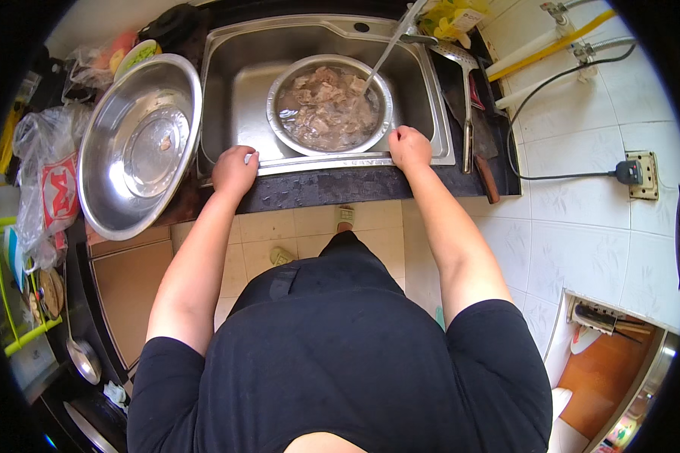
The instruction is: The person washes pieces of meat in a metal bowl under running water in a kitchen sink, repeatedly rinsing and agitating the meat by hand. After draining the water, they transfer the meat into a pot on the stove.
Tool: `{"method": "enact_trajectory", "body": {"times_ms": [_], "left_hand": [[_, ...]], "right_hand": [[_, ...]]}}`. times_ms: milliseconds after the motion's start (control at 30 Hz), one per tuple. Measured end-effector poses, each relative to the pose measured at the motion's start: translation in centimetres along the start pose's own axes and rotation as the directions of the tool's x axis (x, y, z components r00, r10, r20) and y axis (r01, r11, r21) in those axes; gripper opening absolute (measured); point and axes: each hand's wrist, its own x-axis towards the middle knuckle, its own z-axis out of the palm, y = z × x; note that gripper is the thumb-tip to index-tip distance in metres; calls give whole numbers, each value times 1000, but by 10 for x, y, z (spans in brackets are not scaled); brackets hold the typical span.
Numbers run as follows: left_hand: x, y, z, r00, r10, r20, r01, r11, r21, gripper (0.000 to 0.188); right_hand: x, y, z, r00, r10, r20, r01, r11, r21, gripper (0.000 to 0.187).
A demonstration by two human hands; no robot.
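Observation:
Water runs in a thin stream into a round metal basin standing in the steel sink. Chunks of raw-looking meat lie in the basin under cloudy water. At the sink's front rim, left of the basin, my left hand is closed, its fingers curled over the edge. My right hand rests closed on the same rim, just right of the basin. Both palms are hidden from view. Neither hand touches the meat or the basin.
A large metal bowl with a small scrap inside leans at the sink's left. On the right lie a slotted spatula and a cleaver with a wooden handle. A plastic bag and a ladle are at far left. A black plug sits in the wall socket.

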Motion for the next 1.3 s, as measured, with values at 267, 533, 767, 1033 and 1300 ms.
{"method": "enact_trajectory", "body": {"times_ms": [267, 533, 767, 1033, 1300], "left_hand": [[8, -13, 2, 995, -21, 103, 16, 999, 50, 27], [-53, -23, -49, 941, 247, -230, -297, 930, -218, 36], [-144, -63, -89, 867, -34, -497, -92, 970, -227, 27], [-236, -127, -103, 599, -504, -622, 400, 861, -313, 35], [-370, -161, -126, 282, -837, -469, 713, 510, -482, 50]], "right_hand": [[8, -5, -1, 993, 10, 120, -9, 1000, -9, 29], [9, 12, 11, 964, -135, 227, 125, 991, 57, 32], [39, -16, 31, 888, -348, 300, 217, 893, 394, 23], [4, -188, 35, 491, -848, 199, 644, 508, 572, 48], [-144, -320, 29, -72, -992, -108, 720, -127, 683, 21]]}}
